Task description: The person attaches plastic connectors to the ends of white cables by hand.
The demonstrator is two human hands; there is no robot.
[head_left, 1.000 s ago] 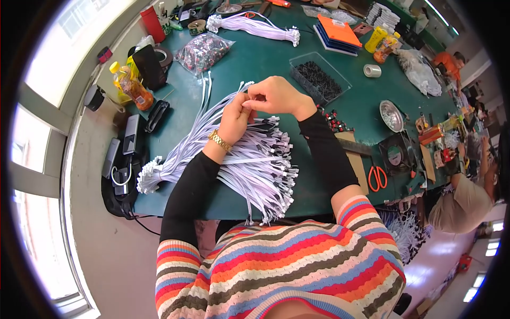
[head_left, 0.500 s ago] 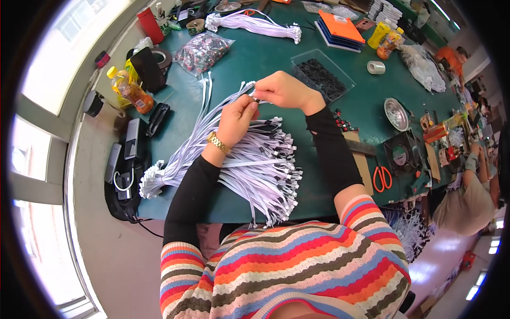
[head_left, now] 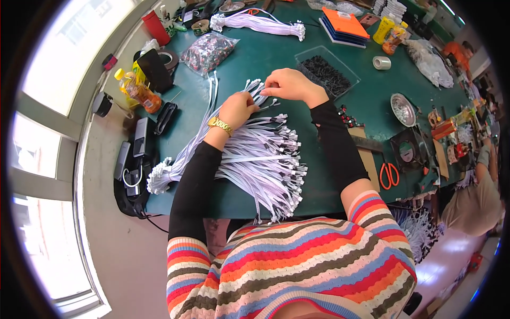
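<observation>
A fanned bundle of white cables (head_left: 260,159) lies across the green table, many of its ends fitted with small black pieces. My left hand (head_left: 238,111), with a gold watch at the wrist, rests over the upper strands, its fingers closed on a white cable. Just to its right, my right hand (head_left: 289,85) has thumb and fingers pinched at the white cable ends (head_left: 256,86); the exact grip is partly hidden. Beyond that hand stands a clear tray (head_left: 353,81) of small black parts (head_left: 324,72). The cables' gathered white ends (head_left: 158,176) lie at the left.
A bag of small parts (head_left: 209,52) and another cable bundle (head_left: 260,24) lie farther back. Bottles (head_left: 143,95), a black case (head_left: 166,118) and a phone-like device (head_left: 141,137) line the left. Orange-handled scissors (head_left: 389,175), a metal bowl (head_left: 402,110) and a fan (head_left: 408,151) are at right.
My hands, together at a small dark piece before, have moved apart. My right hand has shifted slightly right and now pinches at the cable ends. The whole view has shifted slightly.
</observation>
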